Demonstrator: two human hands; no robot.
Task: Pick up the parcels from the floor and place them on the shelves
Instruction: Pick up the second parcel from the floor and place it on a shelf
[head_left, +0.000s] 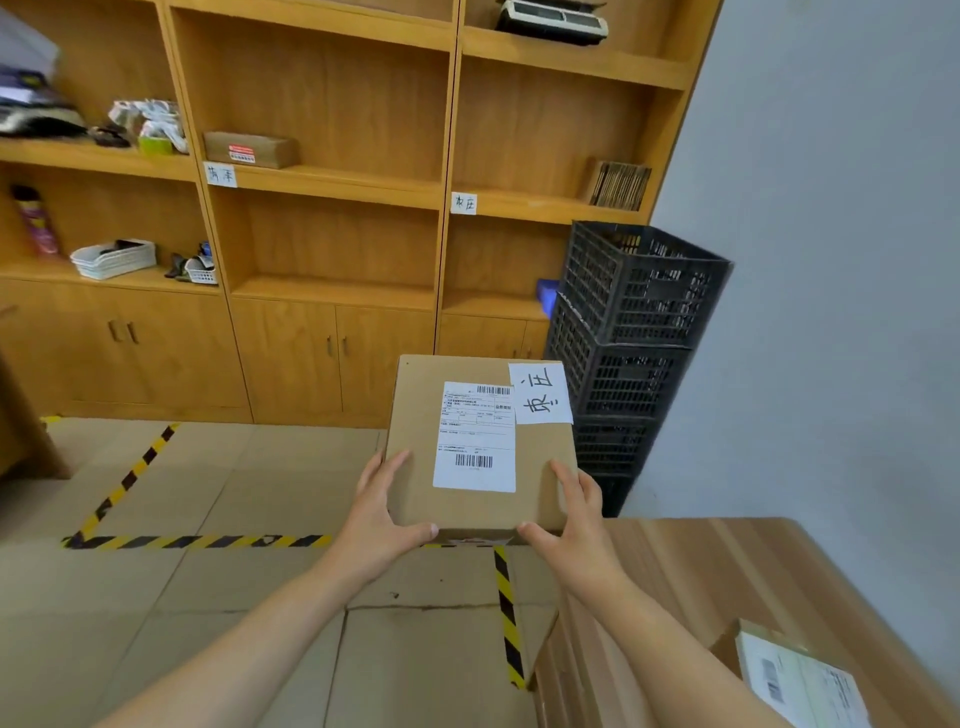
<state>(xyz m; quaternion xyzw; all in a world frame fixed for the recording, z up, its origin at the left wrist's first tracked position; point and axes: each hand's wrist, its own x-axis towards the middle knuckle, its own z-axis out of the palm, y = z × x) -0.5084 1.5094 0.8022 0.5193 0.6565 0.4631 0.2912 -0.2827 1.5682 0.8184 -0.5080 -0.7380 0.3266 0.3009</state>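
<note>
A brown cardboard parcel (480, 447) was held in the air w/ both hands, in front of the wooden shelving unit (332, 176) & above the tiled floor (208, 597). The left hand (382, 512) was clamped on the parcel's near-left corner, thumb along the near edge, fingers up the left side. The right hand (574, 519) was clamped on the near-right corner in the same way. The parcel's top faced the camera: a printed shipping label (475, 436) w/ barcodes was stuck at its centre, & a white slip w/ handwritten characters (540, 392) at the far-right corner.

Relative to the held parcel: cabinet doors of the shelving unit were seen directly behind it; open shelf bays were above those. A small flat carton (252, 149) w/ a red sticker lay on a shelf up & to the left. Handwritten paper tags (221, 174) were stuck on shelf edges. Stacked black plastic crates (631, 332) stood just to the right, against the grey wall. Yellow-black hazard tape (197, 541) ran across the floor below & to the left. A wooden tabletop (727, 587) was seen below & to the right, w/ another labelled parcel (795, 675) at its near edge, partly cut off by the frame.
</note>
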